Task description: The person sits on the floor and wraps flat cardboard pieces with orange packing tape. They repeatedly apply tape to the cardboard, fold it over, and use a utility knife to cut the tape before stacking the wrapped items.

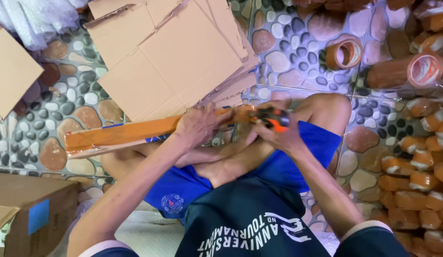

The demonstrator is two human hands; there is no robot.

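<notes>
My left hand is gripping a long flat package wrapped in brown tape, closed around it near its right end. My right hand is holding an orange tape dispenser against that end. The package's long axis is running left to right across my knees, above the pebble-pattern floor. Flattened cardboard sheets are lying just beyond; tape rolls are sitting nearer my right hand.

A long flat orange-taped cardboard package lies level across the lap, pointing nine o'clock; an orange-black tape dispenser presses its three-o'clock end.
</notes>
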